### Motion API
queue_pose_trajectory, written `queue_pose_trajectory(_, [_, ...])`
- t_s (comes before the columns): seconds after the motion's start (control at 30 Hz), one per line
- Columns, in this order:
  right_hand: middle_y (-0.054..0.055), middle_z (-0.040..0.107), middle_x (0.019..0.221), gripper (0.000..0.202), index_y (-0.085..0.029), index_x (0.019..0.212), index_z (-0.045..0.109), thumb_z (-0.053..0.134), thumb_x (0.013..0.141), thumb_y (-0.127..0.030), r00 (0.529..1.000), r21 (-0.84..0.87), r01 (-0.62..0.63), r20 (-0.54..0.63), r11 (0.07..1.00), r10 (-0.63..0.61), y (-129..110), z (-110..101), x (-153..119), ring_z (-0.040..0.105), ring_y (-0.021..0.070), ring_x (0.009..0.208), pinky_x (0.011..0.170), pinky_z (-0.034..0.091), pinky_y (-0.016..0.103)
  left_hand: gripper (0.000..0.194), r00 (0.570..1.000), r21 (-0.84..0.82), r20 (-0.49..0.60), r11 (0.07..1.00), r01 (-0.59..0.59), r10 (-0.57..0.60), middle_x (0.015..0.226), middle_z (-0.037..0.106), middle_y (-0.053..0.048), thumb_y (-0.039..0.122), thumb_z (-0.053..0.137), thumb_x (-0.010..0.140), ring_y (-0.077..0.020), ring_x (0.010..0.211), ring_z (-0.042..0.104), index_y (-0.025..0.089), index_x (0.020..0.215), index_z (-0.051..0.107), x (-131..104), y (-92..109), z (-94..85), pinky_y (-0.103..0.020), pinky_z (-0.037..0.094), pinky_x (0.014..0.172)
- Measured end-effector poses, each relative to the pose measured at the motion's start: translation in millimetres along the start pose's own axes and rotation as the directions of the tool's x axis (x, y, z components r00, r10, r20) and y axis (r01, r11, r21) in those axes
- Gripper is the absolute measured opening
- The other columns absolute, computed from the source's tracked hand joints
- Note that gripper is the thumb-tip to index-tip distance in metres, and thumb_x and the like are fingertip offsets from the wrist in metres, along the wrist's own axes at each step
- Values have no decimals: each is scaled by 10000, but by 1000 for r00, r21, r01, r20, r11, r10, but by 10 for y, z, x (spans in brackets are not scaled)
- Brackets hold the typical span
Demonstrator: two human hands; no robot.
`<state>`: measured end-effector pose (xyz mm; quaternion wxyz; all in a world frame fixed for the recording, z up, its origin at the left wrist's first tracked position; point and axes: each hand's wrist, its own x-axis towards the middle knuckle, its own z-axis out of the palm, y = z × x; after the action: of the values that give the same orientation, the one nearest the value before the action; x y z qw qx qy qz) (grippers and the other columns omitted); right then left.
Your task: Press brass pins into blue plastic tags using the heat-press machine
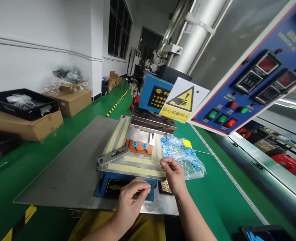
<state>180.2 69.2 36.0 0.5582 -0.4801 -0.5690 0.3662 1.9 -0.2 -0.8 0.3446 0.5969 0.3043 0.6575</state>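
Note:
An orange-brown block (139, 147) with two small blue parts (144, 146) in it lies on the taped machine plate (135, 169). A metal bar (113, 156) rests slantwise at the block's left end. My right hand (174, 175) is pinched at the plate's right front edge, above a black tray of small brass pieces (166, 186); what its fingertips hold is too small to name. My left hand (132, 197) is in front of the plate, thumb and fingertips pressed together, their contents not visible. Beside my right hand lies a clear bag of blue parts (180, 154).
Above the plate hang the metal press head (153, 124) and a warning sign (184, 100). A control panel (248, 83) leans in from the right. Cardboard boxes (70, 102) and a black tray (24, 103) stand at left. Another tray (263, 232) is at bottom right.

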Motion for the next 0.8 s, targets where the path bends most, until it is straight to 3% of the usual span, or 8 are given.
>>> queue_pose_trajectory(0.13, [25,670,728,213,-204,794,675,719,729,-402,996,-165,83,36,983,-78,14,125,238,599,160,678,653,490,300,160,1000,-21,18,1000,-19,20,833,685,-48,112,558,880,-128,716,662,197,928,685,-42,-35,-131,-199,557,639])
queue_pose_trajectory(0.3, [45,686,803,188,-202,828,653,611,826,-385,978,-335,197,137,922,-159,37,261,502,622,172,754,716,492,312,170,999,43,25,998,-43,42,809,687,-50,94,545,874,-137,720,666,198,904,676,-20,-27,-257,-196,556,641])
queue_pose_trajectory(0.5, [32,665,756,160,-202,856,635,531,879,-321,937,-465,331,267,821,-227,-27,442,657,605,158,681,665,492,301,163,996,99,-1,991,-88,88,775,679,-31,81,543,867,-126,683,660,204,892,648,30,-2,-451,-168,543,609])
queue_pose_trajectory(0.63, [46,672,833,156,-216,907,641,487,902,-242,877,-563,477,358,675,-321,-30,507,709,619,176,762,708,492,312,182,995,161,27,982,-100,97,800,678,-15,61,562,853,-118,711,664,220,907,631,40,-8,-592,-151,542,644])
queue_pose_trajectory(0.8, [70,674,883,241,-209,934,634,400,938,-148,762,-608,647,530,459,-372,-84,525,737,589,204,828,718,489,333,174,987,273,23,948,-160,160,801,686,-30,72,567,856,-128,697,673,223,918,626,119,64,-755,-148,546,638])
